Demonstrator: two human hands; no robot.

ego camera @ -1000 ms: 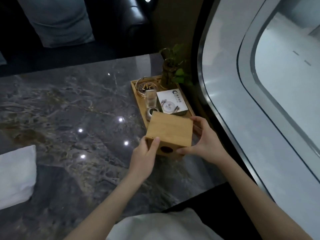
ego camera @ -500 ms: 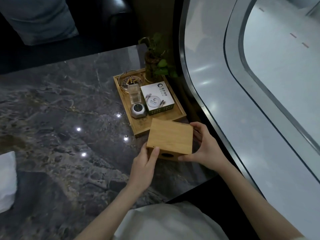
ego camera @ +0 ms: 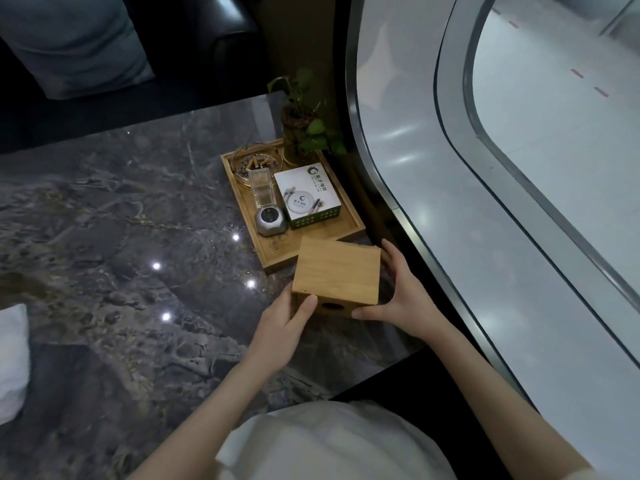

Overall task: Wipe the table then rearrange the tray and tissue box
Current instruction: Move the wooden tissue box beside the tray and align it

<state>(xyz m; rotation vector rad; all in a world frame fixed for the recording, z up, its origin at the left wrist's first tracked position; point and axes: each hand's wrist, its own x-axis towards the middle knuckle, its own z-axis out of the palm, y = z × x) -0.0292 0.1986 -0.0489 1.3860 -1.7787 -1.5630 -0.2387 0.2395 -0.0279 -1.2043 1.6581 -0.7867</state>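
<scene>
A wooden tissue box [ego camera: 337, 270] sits at the near right of the dark marble table [ego camera: 114, 216], just in front of the wooden tray [ego camera: 273, 252]. My left hand [ego camera: 284, 323] grips its near left corner, thumb on the front face. My right hand [ego camera: 403, 292] holds its right side and front corner. The tray carries a glass ashtray [ego camera: 254, 162] with butts, a clear holder [ego camera: 262, 188], a small grey device [ego camera: 271, 221], a white printed box [ego camera: 306, 194] and a potted plant [ego camera: 304, 126].
A white cloth [ego camera: 12, 358] lies at the table's left edge. A curved grey wall and window frame [ego camera: 426, 188] runs close along the table's right side. A dark sofa with a grey cushion [ego camera: 76, 43] stands beyond the far edge.
The view has shifted right, so the cloth slid toward the left edge. The tissue box has come a little toward me, uncovering the tray's front. Both hands keep their hold.
</scene>
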